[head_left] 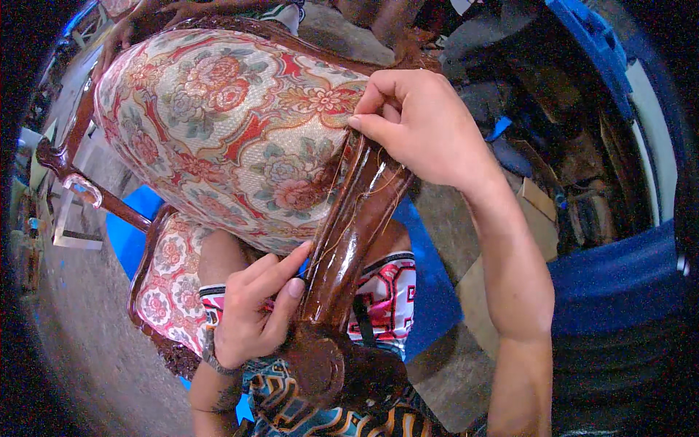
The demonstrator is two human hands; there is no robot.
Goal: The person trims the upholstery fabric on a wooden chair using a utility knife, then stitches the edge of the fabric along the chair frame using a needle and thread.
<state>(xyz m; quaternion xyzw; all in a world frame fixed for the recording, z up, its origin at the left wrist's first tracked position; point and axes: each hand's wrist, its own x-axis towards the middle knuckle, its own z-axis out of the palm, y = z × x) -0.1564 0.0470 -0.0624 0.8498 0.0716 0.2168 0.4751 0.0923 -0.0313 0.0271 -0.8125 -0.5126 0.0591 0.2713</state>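
Note:
A carved brown wooden chair with a padded panel of floral upholstery point(218, 138) lies across my lap. Its glossy wooden rail point(346, 255) runs down along the fabric's right edge. At the top of that edge, my right hand point(411, 120) pinches a thin trim cord between thumb and forefinger. Loose, fine golden strands point(373, 191) curl over the rail. Lower down, my left hand point(266, 302) is closed, its forefinger pressed on the fabric edge beside the rail. A bit of blue shows by its thumb; what the fingers hold is hidden.
Another person's hand point(124, 36) rests at the chair's far left corner. Patterned shorts point(389, 298) show beneath the rail, with a blue sheet point(429, 291) beyond. Boards and cardboard point(537, 207) lie at right, near a dark blue ribbed object point(619, 269).

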